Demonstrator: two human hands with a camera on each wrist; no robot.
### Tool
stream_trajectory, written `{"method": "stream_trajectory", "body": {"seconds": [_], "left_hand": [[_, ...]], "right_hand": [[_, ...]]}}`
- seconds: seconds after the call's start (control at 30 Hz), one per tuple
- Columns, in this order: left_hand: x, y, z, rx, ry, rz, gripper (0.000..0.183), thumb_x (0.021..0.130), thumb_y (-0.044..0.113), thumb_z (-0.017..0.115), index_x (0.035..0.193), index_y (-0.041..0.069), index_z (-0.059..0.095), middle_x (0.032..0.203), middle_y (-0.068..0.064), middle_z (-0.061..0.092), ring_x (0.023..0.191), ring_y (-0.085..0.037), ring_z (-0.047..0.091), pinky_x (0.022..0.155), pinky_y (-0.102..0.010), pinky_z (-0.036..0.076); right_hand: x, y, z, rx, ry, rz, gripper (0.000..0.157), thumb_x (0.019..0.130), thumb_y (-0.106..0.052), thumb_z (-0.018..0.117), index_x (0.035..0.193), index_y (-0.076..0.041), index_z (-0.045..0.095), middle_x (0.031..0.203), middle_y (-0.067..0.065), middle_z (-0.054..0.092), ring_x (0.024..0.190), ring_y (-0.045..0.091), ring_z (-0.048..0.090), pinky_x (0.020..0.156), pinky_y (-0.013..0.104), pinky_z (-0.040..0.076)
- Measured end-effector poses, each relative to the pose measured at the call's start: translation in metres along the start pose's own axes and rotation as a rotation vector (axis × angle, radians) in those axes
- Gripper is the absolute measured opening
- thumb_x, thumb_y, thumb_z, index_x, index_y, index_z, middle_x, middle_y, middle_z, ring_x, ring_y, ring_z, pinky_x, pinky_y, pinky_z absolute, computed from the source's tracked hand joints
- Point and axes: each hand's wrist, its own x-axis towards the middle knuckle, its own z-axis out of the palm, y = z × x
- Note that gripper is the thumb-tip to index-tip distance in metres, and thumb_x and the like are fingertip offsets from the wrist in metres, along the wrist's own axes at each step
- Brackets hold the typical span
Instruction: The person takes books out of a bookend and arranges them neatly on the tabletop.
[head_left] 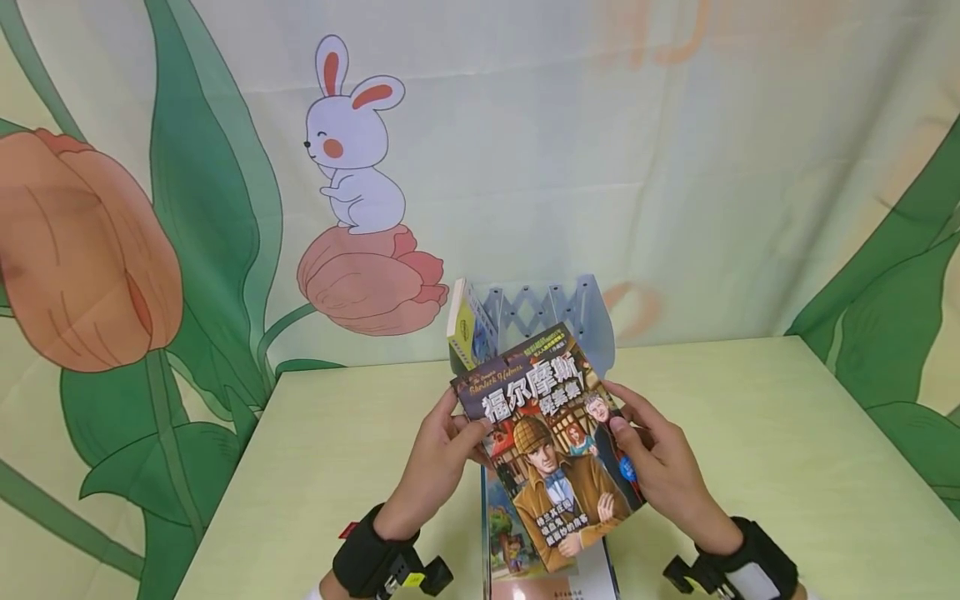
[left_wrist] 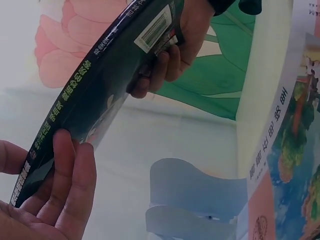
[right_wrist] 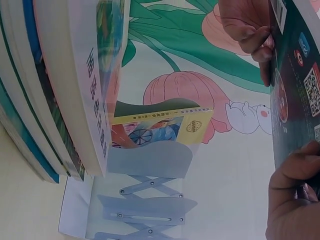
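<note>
Both hands hold a Sherlock Holmes paperback (head_left: pixel 558 454), tilted, with its illustrated cover toward the head camera. My left hand (head_left: pixel 442 458) pinches its left edge, thumb over the front and fingers behind. At the opposite edge, my right hand (head_left: pixel 667 462) grips it the same way. The dark back cover and spine show in the left wrist view, the left hand (left_wrist: pixel 55 195) nearest the camera. Below the paperback lies a stack of books (head_left: pixel 510 533), partly hidden by it; the right wrist view shows several thick books (right_wrist: pixel 75 90) in that stack.
Behind the paperback, a blue expandable bookstand (head_left: pixel 597 321) stands at the table's back edge. A yellow-covered book (head_left: pixel 471 325) is upright at its left end. The pale wooden table (head_left: pixel 750 433) meets a printed cloth backdrop (head_left: pixel 525 167) with a rabbit and tulips.
</note>
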Motion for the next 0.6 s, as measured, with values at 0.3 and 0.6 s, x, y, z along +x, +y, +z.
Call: {"method": "stream_trajectory", "body": {"seconds": [0.3,0.6], "left_hand": [[-0.007,-0.014,0.008,0.008,-0.035,-0.097,0.065,0.102,0.020,0.051,0.156,0.029,0.016,0.085,-0.017,0.068,0.066,-0.026,0.070,0.072,-0.045,0.059],[-0.020,-0.030,0.015,-0.107,-0.070,-0.205,0.081,0.098,0.036,0.059,0.157,0.019,0.006,0.097,-0.010,0.069,0.073,-0.020,0.070,0.077,-0.045,0.059]], "right_hand": [[0.001,0.000,0.003,-0.053,0.074,0.013,0.046,0.096,0.007,0.053,0.139,-0.008,0.053,0.079,-0.003,0.047,0.051,0.003,0.041,0.045,0.023,0.038],[0.002,-0.002,0.005,-0.066,0.098,0.024,0.044,0.095,0.009,0.052,0.138,-0.004,0.053,0.078,-0.002,0.045,0.050,0.003,0.038,0.044,0.023,0.035]]}}
